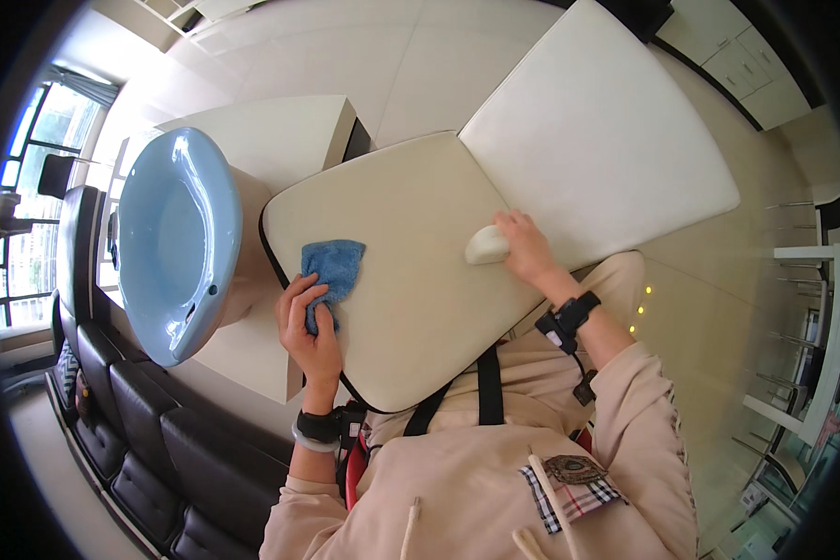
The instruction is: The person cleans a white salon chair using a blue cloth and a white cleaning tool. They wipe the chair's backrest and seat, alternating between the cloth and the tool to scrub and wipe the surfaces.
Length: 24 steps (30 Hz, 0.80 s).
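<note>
A cream padded chair seat or cushion (406, 203) lies before me, joined at its far right edge to a white padded panel (595, 133). My left hand (311, 332) grips a blue cloth (334, 269) at the cushion's left edge, part of the cloth spread on the cream surface. Toward the cushion's right side, my right hand (528, 248) holds a whitish rounded block (488, 246), perhaps a sponge or brush, against the surface. The underside of that block is hidden.
A blue glossy basin (175, 238) stands left of the cushion, on or beside a white low table (273, 122). Dark leather sofas (203, 448) line the lower left. White cabinets (742, 66) are at the upper right; chairs and a white-framed table (812, 350) stand far right.
</note>
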Available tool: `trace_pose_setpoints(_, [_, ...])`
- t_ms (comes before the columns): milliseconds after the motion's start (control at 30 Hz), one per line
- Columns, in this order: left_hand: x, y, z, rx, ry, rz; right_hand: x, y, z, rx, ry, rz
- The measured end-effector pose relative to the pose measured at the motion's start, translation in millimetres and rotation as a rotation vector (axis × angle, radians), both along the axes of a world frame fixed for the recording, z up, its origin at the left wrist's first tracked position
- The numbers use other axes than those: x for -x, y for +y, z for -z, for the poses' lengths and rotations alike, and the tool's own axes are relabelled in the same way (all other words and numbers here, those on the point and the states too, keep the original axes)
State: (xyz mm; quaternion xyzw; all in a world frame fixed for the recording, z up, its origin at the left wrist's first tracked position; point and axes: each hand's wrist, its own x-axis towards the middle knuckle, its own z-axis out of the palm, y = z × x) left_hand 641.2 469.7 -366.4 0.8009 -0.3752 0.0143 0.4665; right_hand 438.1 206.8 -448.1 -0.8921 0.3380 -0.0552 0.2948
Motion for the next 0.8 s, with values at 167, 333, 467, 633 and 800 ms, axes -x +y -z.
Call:
trace_pose_setpoints(167, [1, 1, 0, 0.001, 0.026, -0.020, -35, 77, -42, 0.039, -0.359, -0.373])
trace_pose_setpoints(333, [0, 0, 1, -0.001, 0.003, -0.001, -32, 32, -24, 0.044, -0.108, -0.099])
trace_pose_setpoints(467, [1, 1, 1, 0.013, 0.015, -0.019, -50, 73, -58, 0.312, -0.241, -0.220])
trace_pose_setpoints(633, [-1, 2, 3, 0.007, 0.022, -0.004, -72, 124, -89, 0.104, -0.376, -0.459])
trace_pose_setpoints(800, [-2, 6, 6, 0.188, 0.175, -0.023, -69, 47, -62, 0.065, -0.045, -0.243])
